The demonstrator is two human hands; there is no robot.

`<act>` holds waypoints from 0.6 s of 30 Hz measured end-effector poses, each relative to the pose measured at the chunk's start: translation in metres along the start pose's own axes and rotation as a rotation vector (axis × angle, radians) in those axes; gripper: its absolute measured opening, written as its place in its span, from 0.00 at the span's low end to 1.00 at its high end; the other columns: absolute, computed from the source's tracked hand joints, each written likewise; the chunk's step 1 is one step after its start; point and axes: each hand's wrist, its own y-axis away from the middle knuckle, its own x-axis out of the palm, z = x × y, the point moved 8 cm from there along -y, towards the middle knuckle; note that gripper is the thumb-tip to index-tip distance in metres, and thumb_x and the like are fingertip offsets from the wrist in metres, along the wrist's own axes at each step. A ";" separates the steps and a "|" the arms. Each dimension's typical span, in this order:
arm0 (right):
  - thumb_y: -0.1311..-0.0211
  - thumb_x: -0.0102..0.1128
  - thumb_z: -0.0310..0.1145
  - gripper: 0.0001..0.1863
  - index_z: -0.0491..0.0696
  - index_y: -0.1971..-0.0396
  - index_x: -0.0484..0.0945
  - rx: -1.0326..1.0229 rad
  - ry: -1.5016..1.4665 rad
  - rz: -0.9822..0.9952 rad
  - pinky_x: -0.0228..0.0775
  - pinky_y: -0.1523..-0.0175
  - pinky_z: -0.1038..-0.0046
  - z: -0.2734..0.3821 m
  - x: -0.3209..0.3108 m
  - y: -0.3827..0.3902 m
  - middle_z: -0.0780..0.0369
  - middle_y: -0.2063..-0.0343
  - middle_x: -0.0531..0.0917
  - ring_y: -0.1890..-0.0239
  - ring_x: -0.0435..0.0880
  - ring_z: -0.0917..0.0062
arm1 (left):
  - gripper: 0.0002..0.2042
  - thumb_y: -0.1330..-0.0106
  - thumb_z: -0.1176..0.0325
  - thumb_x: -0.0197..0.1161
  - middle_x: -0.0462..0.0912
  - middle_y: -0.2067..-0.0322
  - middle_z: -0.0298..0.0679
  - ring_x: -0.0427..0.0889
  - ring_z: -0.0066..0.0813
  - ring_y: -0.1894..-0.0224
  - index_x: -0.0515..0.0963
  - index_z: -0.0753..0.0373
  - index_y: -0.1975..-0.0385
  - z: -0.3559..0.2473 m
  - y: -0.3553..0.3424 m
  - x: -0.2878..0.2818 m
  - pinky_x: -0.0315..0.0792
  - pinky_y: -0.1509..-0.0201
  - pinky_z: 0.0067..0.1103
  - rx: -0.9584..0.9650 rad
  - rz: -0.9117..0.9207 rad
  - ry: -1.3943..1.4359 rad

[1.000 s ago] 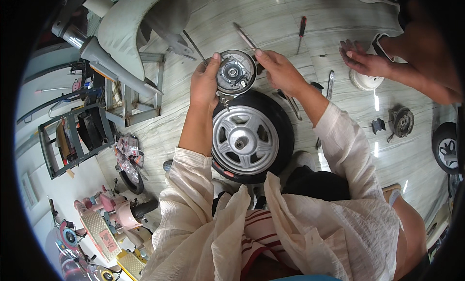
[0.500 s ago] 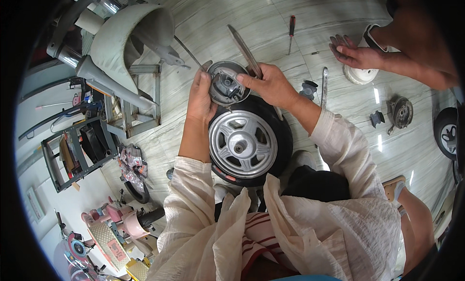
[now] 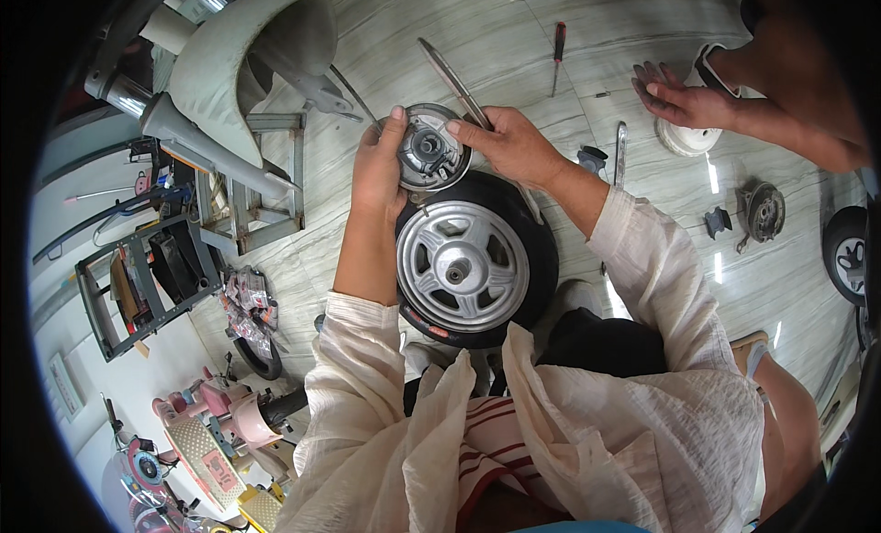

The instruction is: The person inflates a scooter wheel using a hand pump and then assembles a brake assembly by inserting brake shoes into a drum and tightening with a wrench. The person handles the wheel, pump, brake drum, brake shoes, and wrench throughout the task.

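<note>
Both hands hold a round metal drum brake plate (image 3: 428,149) above the far rim of a wheel. Its inner side, with a central hub and brake shoes, faces up. My left hand (image 3: 379,166) is closed round the left edge, thumb on top. A thin dark rod (image 3: 354,94) sticks out beyond that hand; whether the hand grips it, I cannot tell. My right hand (image 3: 514,143) pinches the right edge with its thumb and also grips a long metal tyre lever (image 3: 451,78) slanting away to the far left. Below lies the wheel (image 3: 462,269), with a silver five-spoke rim and black tyre.
A red-handled screwdriver (image 3: 559,56), a wrench (image 3: 620,152) and another brake plate (image 3: 762,212) lie on the tiled floor. At right, another person's hand (image 3: 679,101) is over a white round part (image 3: 688,138). A scooter's pale fender (image 3: 229,65) and a metal frame (image 3: 275,189) stand left.
The brake plate has moved slightly nearer to the far left and tipped, so its inside shows more. The lever in my right hand has swung a little to the left.
</note>
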 end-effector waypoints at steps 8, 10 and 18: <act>0.37 0.62 0.47 0.21 0.43 0.78 0.80 0.073 0.102 -0.065 0.57 0.73 0.79 0.006 -0.007 -0.013 0.73 0.83 0.71 0.78 0.65 0.89 | 0.32 0.43 0.56 0.70 0.72 0.48 0.54 0.70 0.49 0.43 0.68 0.71 0.45 -0.076 0.044 0.024 0.64 0.39 0.36 1.128 -0.223 -1.106; 0.44 0.65 0.50 0.25 0.39 0.83 0.79 0.033 0.011 -0.084 0.60 0.76 0.74 0.014 -0.003 -0.019 0.66 0.86 0.73 0.81 0.68 0.83 | 0.36 0.57 0.55 0.77 0.71 0.45 0.52 0.70 0.52 0.44 0.73 0.63 0.46 -0.079 0.047 0.041 0.62 0.38 0.37 1.172 0.041 -1.229; 0.46 0.62 0.51 0.25 0.40 0.81 0.78 0.182 -0.024 -0.052 0.49 0.86 0.76 0.021 -0.007 -0.025 0.64 0.85 0.73 0.87 0.64 0.83 | 0.57 0.74 0.57 0.83 0.64 0.38 0.52 0.68 0.54 0.40 0.61 0.56 0.34 -0.075 0.058 0.068 0.64 0.37 0.37 0.945 0.342 -1.444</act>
